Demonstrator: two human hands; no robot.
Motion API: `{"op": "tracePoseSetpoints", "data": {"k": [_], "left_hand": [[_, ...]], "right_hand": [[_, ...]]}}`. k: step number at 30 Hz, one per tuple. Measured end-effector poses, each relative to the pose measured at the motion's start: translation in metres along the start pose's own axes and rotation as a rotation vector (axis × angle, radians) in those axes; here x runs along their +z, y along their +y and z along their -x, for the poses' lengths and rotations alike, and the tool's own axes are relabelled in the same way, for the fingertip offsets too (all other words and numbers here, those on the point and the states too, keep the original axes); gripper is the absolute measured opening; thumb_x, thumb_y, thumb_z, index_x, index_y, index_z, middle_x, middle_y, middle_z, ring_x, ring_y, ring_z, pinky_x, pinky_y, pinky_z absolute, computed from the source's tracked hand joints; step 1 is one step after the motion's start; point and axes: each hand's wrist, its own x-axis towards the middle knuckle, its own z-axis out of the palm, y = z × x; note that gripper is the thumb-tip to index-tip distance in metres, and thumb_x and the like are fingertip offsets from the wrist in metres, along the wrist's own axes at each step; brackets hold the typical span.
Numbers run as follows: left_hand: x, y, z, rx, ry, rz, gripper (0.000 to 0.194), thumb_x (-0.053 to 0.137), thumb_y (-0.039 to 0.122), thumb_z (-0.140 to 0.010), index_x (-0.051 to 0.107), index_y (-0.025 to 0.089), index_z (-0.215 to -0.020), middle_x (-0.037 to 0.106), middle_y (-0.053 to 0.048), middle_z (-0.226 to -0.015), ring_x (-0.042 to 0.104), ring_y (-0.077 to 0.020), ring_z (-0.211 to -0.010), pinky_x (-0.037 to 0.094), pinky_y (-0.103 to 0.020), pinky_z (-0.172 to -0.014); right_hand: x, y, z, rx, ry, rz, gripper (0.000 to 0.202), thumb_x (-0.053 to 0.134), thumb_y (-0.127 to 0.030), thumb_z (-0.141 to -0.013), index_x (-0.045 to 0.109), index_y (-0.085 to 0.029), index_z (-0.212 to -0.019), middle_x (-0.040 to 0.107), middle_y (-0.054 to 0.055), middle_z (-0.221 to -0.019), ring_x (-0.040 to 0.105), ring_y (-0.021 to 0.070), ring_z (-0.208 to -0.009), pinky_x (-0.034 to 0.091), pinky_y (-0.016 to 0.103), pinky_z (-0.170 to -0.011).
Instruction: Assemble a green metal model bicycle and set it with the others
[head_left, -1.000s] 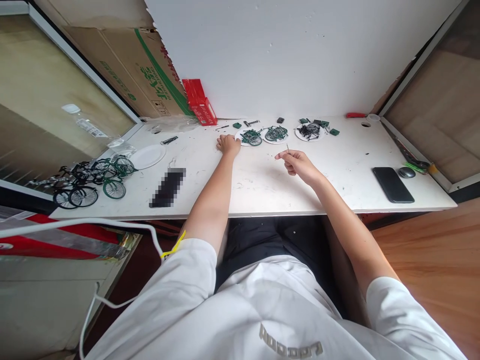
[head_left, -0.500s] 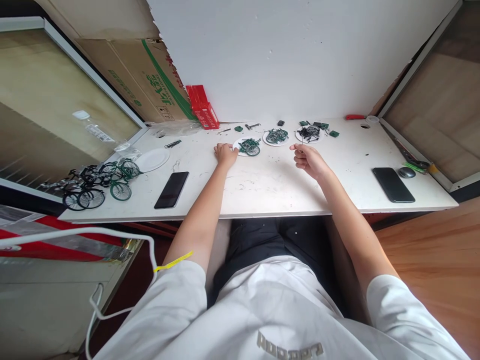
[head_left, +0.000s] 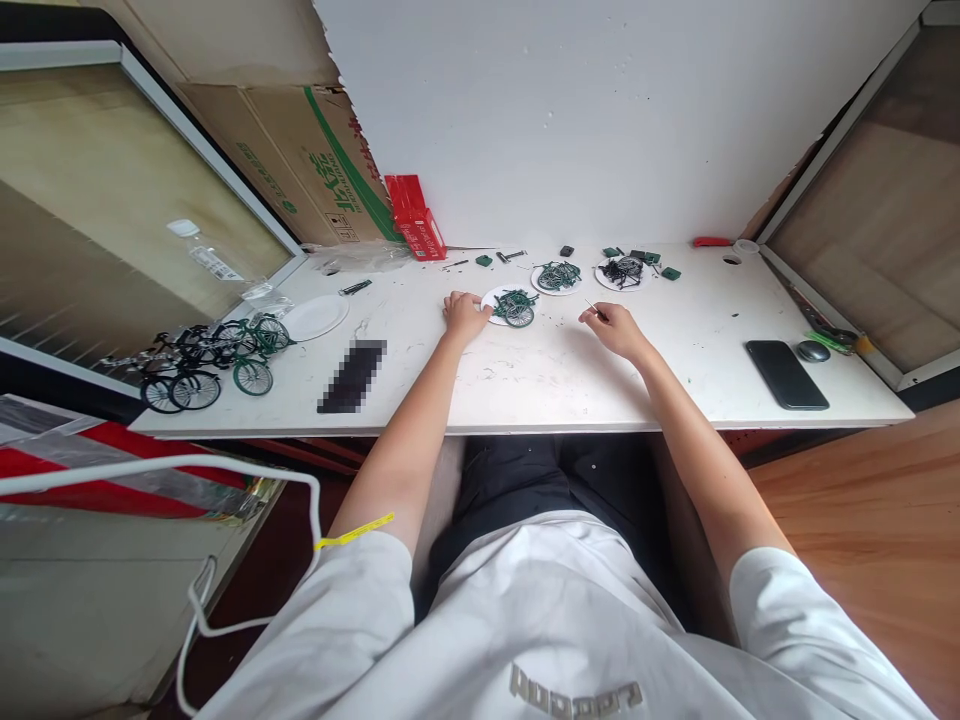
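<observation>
Thin pin (head_left: 591,306): pinched in the fingertips of the right hand (head_left: 616,328), low over the table (head_left: 675,385) just right of the nearest plate (head_left: 495,296). Left hand (head_left: 465,314): fingers resting on that plate's left rim, which carries green bicycle parts (head_left: 516,306); whether it clasps the rim cannot be told. Two more plates (head_left: 556,277) of parts behind; phone (head_left: 786,373) far right.

White desk against a plain white wall, lit by soft daylight.

The white table (head_left: 525,385) spans the middle of the frame, its top scuffed. A white wall (head_left: 600,110) fills the upper centre. A cardboard box (head_left: 300,150) leans at upper left beside a framed glass pane (head_left: 112,200). Wooden floor (head_left: 862,540) shows at lower right.
</observation>
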Motion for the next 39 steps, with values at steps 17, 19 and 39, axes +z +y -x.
{"op": "tracePoseSetpoints", "data": {"k": [17,19,39], "left_hand": [[0.002,0.058,0.067,0.099,-0.140,0.024,0.023,0.082,0.041,-0.090,0.077,0.020,-0.098,0.062,-0.022,-0.153,0.048,-0.0469,-0.157,0.041,-0.057,-0.136],[0.004,0.056,0.069,0.083,-0.123,0.075,0.020,0.081,0.039,-0.091,0.076,0.021,-0.098,0.063,-0.019,-0.151,0.049,-0.0439,-0.156,0.041,-0.054,-0.136],[0.011,0.050,0.068,0.342,0.059,0.526,0.044,0.060,0.016,-0.089,0.030,0.025,-0.058,0.039,-0.001,-0.062,0.046,-0.0211,-0.078,0.039,-0.037,-0.078]], "right_hand": [[0.015,-0.001,0.007,-0.007,-0.057,0.308,0.043,0.060,-0.056,-0.113,0.077,-0.017,-0.120,0.071,0.008,-0.085,0.055,0.0226,-0.074,0.035,0.035,-0.071],[0.022,0.003,0.008,0.007,-0.054,0.298,0.046,0.062,-0.060,-0.112,0.076,-0.018,-0.125,0.073,0.008,-0.086,0.057,0.0226,-0.075,0.035,0.034,-0.071],[0.031,0.017,0.012,-0.028,-0.053,0.354,0.038,0.061,-0.045,-0.110,0.079,-0.016,-0.127,0.079,0.012,-0.100,0.061,0.0227,-0.078,0.038,0.034,-0.072]]}}
